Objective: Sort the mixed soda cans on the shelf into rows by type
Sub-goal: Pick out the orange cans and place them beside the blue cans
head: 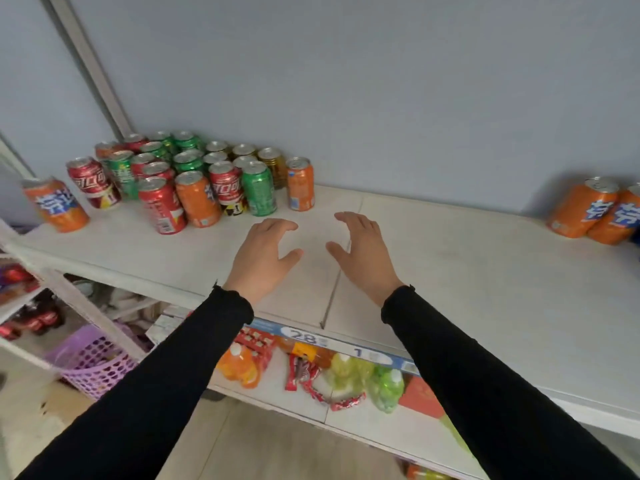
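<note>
We judge the sorting barely begun. At the far right of the frame two orange aluminium soda cans (581, 211) stand touching against the wall, the likely start of an orange row. The rest, a mixed cluster of red, green, orange and gold cylindrical cans (194, 171), crowds the upper left of the pale, matt shelf board (450, 271), colours jumbled. One orange can (300, 184) stands at the cluster's right edge; another orange can (55, 205) sits apart at far left. Their printed metal sides look glossy and their silver tops are ringed and flat. Our left hand (263, 254) and right hand (363, 252) hover mid-frame over bare shelf, apart, fingers loosely spread, holding nothing. Nearly every can remains to be sorted.
</note>
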`<action>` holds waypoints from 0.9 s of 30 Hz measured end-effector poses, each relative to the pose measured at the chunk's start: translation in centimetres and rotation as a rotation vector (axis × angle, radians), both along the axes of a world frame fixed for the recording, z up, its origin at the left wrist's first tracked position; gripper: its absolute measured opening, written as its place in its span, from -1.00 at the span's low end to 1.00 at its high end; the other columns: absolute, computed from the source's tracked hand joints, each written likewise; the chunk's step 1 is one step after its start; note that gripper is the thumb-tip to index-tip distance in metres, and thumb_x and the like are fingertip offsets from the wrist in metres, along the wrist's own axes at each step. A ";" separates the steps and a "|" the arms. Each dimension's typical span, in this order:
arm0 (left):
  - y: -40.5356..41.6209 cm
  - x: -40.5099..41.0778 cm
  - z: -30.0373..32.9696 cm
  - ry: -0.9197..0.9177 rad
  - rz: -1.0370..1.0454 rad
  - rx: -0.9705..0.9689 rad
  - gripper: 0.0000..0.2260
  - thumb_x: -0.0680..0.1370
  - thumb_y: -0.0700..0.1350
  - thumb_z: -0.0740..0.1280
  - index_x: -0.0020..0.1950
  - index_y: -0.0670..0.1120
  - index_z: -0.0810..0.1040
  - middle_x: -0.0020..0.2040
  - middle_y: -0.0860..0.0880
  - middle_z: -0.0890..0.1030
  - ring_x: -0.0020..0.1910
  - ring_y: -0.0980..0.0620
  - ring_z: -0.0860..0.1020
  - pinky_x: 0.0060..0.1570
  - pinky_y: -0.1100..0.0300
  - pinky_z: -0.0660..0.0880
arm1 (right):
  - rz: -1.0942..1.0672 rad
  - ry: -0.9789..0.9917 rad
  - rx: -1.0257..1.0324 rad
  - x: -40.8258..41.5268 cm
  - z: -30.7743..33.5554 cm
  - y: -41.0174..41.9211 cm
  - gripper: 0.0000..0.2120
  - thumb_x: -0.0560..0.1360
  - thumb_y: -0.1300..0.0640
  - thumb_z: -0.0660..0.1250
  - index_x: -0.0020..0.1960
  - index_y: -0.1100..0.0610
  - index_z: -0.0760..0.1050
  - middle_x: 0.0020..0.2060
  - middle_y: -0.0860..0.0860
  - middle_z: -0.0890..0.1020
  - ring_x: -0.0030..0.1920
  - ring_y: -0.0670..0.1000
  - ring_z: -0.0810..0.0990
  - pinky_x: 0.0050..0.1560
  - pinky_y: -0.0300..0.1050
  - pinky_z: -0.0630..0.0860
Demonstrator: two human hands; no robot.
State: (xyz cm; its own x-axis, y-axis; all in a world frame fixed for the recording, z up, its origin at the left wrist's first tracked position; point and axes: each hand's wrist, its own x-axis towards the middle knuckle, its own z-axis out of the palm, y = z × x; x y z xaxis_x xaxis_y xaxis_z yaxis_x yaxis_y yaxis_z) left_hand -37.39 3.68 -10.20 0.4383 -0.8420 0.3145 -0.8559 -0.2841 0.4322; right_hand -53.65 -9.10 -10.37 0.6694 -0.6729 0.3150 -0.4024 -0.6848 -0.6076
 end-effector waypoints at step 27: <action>0.3 21.4 6.1 -0.489 0.221 0.175 -0.29 0.39 0.39 0.36 0.34 -0.09 0.48 0.24 -0.13 0.52 0.23 -0.18 0.40 0.13 -0.09 0.39 | -0.182 -0.357 0.540 17.7 -2.8 -7.9 -0.31 0.37 0.04 0.60 0.37 0.09 0.33 0.16 -0.07 0.53 0.12 -0.05 0.53 0.08 -0.16 0.48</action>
